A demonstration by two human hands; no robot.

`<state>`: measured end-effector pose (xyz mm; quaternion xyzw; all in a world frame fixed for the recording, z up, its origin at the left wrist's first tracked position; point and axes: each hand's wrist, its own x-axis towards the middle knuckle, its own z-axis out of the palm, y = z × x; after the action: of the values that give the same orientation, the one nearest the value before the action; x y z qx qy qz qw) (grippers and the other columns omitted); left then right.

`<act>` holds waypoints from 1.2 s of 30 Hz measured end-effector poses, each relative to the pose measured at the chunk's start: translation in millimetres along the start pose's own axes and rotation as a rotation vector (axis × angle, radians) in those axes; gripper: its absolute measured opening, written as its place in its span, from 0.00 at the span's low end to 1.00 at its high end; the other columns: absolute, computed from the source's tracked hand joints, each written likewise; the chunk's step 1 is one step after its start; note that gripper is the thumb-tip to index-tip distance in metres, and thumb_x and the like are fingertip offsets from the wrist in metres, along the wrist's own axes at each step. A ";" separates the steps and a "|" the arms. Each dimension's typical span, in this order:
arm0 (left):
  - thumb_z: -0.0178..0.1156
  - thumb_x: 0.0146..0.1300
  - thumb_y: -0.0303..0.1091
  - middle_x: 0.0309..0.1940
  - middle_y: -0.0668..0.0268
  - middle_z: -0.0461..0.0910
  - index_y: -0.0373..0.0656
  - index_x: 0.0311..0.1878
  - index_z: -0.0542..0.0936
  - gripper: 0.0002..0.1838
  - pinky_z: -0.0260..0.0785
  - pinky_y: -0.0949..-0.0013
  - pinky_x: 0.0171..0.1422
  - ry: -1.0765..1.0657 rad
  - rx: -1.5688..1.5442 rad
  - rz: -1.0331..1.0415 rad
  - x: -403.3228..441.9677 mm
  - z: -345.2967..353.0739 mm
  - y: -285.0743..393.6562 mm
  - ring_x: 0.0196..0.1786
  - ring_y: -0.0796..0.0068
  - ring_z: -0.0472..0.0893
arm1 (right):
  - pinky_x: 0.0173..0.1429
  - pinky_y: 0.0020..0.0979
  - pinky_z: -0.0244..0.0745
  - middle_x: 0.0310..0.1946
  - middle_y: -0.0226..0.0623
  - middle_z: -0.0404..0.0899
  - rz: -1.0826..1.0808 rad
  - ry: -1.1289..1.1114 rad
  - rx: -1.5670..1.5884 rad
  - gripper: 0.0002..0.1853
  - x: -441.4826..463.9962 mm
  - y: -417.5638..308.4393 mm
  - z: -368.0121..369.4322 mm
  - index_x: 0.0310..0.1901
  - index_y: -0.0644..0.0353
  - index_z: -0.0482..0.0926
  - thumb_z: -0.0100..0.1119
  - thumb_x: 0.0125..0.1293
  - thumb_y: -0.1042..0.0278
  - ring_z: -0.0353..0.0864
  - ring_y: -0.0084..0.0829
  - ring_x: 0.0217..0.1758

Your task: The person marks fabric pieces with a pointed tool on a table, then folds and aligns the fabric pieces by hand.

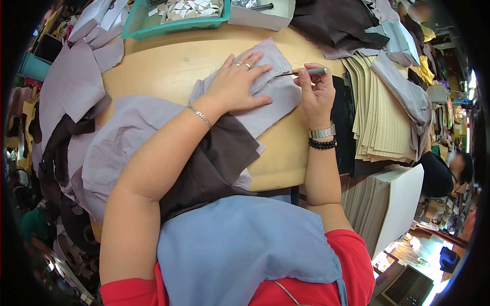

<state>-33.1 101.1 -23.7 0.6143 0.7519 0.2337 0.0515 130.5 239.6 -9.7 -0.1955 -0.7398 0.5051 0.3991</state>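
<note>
"While the right grip (pixel 319 97) is clamped on the pen-like tool (pixel 316 71), thumb and fingers together, which way does the pale lilac cloth (pixel 268 113) lie from it?"

"To its left, on the tabletop (pixel 278 160). The tool's long axis runs nearly crosswise, its slim dark tip pointing at a rough edge in the cloth. Whether the tip touches, I can't tell."

"Which hand is nearer the cloth?"

"The left grip (pixel 236 85): palm down on it, fingers spread apart, clamped on nothing. The right one is just beside the cloth's right side."

"And how does the cloth look?"

"Matt, lightly creased, in overlapping layers, with an angular far corner. A dark brown cloth (pixel 219 153) lies next to it, partly under the left forearm."
</note>
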 end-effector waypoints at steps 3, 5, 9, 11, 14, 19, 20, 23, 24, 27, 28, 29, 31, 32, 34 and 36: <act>0.67 0.50 0.65 0.75 0.57 0.62 0.56 0.69 0.72 0.44 0.46 0.45 0.81 0.003 -0.004 0.002 -0.4 0.3 -0.3 0.79 0.58 0.57 | 0.42 0.22 0.82 0.38 0.36 0.84 -0.005 0.005 0.014 0.12 0.8 -2.5 -0.6 0.49 0.66 0.74 0.63 0.70 0.70 0.82 0.20 0.40; 0.67 0.50 0.66 0.75 0.56 0.62 0.56 0.69 0.72 0.44 0.46 0.45 0.81 0.002 -0.005 0.002 -0.3 0.1 -0.1 0.79 0.58 0.57 | 0.42 0.23 0.82 0.38 0.36 0.84 -0.004 0.007 0.031 0.12 0.7 0.2 -1.9 0.49 0.67 0.74 0.63 0.70 0.70 0.82 0.20 0.40; 0.67 0.50 0.66 0.75 0.56 0.62 0.56 0.69 0.73 0.43 0.46 0.46 0.81 0.007 -0.005 0.008 -0.3 0.6 -0.6 0.79 0.57 0.57 | 0.42 0.22 0.82 0.38 0.36 0.84 -0.013 0.003 0.063 0.12 0.9 2.1 -2.2 0.49 0.66 0.74 0.63 0.71 0.70 0.82 0.20 0.40; 0.66 0.51 0.66 0.75 0.56 0.62 0.56 0.69 0.73 0.43 0.46 0.46 0.81 0.007 -0.008 0.007 -0.3 0.6 -0.4 0.79 0.57 0.57 | 0.42 0.22 0.82 0.39 0.36 0.84 -0.006 -0.009 0.064 0.12 0.6 3.5 -3.1 0.49 0.66 0.74 0.63 0.70 0.70 0.82 0.19 0.40; 0.66 0.51 0.66 0.75 0.56 0.62 0.56 0.69 0.73 0.43 0.46 0.46 0.81 0.001 -0.012 0.003 -0.4 -0.8 0.5 0.79 0.57 0.57 | 0.41 0.22 0.81 0.38 0.35 0.84 0.001 -0.019 0.063 0.12 0.6 3.2 -2.4 0.49 0.66 0.75 0.63 0.70 0.70 0.82 0.19 0.39; 0.66 0.52 0.65 0.75 0.57 0.61 0.56 0.69 0.73 0.42 0.45 0.43 0.80 -0.003 -0.011 0.003 -0.4 -1.6 1.3 0.79 0.57 0.56 | 0.41 0.21 0.80 0.36 0.33 0.83 0.073 -0.037 0.044 0.11 -0.5 -1.1 1.3 0.49 0.66 0.75 0.63 0.70 0.71 0.82 0.19 0.39; 0.66 0.53 0.64 0.76 0.58 0.61 0.56 0.69 0.73 0.42 0.45 0.42 0.80 -0.003 -0.014 0.004 -0.6 -1.6 1.2 0.79 0.57 0.56 | 0.41 0.21 0.80 0.36 0.32 0.83 0.088 -0.019 0.058 0.11 -0.1 -3.0 3.0 0.49 0.66 0.76 0.64 0.70 0.71 0.82 0.19 0.39; 0.66 0.53 0.64 0.76 0.58 0.61 0.56 0.69 0.72 0.42 0.44 0.42 0.80 -0.013 -0.009 0.003 -0.7 -2.1 0.9 0.79 0.58 0.56 | 0.40 0.21 0.78 0.35 0.31 0.83 0.143 -0.003 0.048 0.10 3.4 -0.5 -1.7 0.46 0.66 0.78 0.66 0.68 0.71 0.82 0.19 0.38; 0.66 0.52 0.65 0.76 0.58 0.61 0.56 0.69 0.72 0.42 0.45 0.43 0.80 -0.011 -0.007 0.002 -0.5 -1.8 0.7 0.79 0.58 0.56 | 0.40 0.21 0.78 0.34 0.31 0.83 0.163 -0.004 0.035 0.10 5.2 0.8 -7.3 0.45 0.66 0.78 0.67 0.67 0.71 0.82 0.19 0.37; 0.65 0.51 0.66 0.76 0.57 0.61 0.55 0.69 0.72 0.43 0.45 0.45 0.81 -0.005 -0.005 0.002 -0.3 0.1 -0.3 0.79 0.59 0.56 | 0.39 0.20 0.76 0.32 0.31 0.83 0.330 -0.158 0.010 0.07 9.6 1.1 -37.0 0.40 0.67 0.81 0.69 0.63 0.74 0.80 0.18 0.36; 0.65 0.51 0.66 0.76 0.57 0.61 0.56 0.69 0.72 0.43 0.45 0.45 0.81 -0.003 -0.006 0.002 -0.5 0.3 -0.6 0.79 0.59 0.56 | 0.39 0.21 0.75 0.32 0.30 0.83 0.338 -0.221 -0.078 0.07 9.0 -0.6 -43.5 0.39 0.67 0.81 0.69 0.62 0.74 0.80 0.17 0.35; 0.65 0.51 0.66 0.76 0.57 0.61 0.56 0.70 0.72 0.43 0.45 0.46 0.81 -0.003 -0.006 0.002 -0.7 0.0 -1.0 0.79 0.59 0.56 | 0.39 0.21 0.75 0.32 0.30 0.84 0.346 -0.284 -0.164 0.07 6.0 -3.7 -49.0 0.39 0.67 0.82 0.70 0.61 0.74 0.79 0.17 0.35; 0.65 0.51 0.66 0.76 0.57 0.61 0.56 0.69 0.72 0.43 0.44 0.46 0.81 -0.014 -0.015 -0.010 -0.4 -1.4 -0.2 0.79 0.59 0.56 | 0.37 0.23 0.74 0.31 0.32 0.84 0.279 -0.352 -0.412 0.08 -1.4 -12.9 -48.5 0.40 0.66 0.84 0.68 0.61 0.72 0.79 0.18 0.32; 0.65 0.51 0.66 0.76 0.57 0.61 0.56 0.69 0.72 0.43 0.44 0.46 0.81 -0.024 -0.021 -0.014 -0.8 -1.7 0.6 0.79 0.59 0.56 | 0.37 0.24 0.74 0.31 0.33 0.84 0.246 -0.343 -0.410 0.08 -2.8 -12.5 -44.3 0.41 0.64 0.84 0.67 0.61 0.71 0.79 0.19 0.31; 0.65 0.51 0.66 0.75 0.57 0.62 0.57 0.69 0.72 0.43 0.44 0.46 0.81 -0.011 -0.001 -0.007 -0.8 -0.5 0.2 0.79 0.59 0.56 | 0.37 0.25 0.73 0.30 0.36 0.83 0.183 -0.319 -0.410 0.09 -6.2 -12.2 -36.2 0.42 0.62 0.84 0.65 0.62 0.69 0.78 0.22 0.29; 0.65 0.52 0.66 0.76 0.58 0.61 0.57 0.69 0.72 0.42 0.44 0.45 0.81 -0.009 0.005 0.002 -0.4 0.9 -0.3 0.79 0.59 0.56 | 0.36 0.30 0.74 0.29 0.40 0.81 0.127 -0.320 -0.517 0.07 -5.4 -18.3 -27.9 0.39 0.58 0.84 0.64 0.62 0.67 0.78 0.30 0.26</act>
<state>-33.0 101.0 -24.7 0.6162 0.7517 0.2291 0.0529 157.8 244.8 9.5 -0.2543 -0.8835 0.3486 0.1823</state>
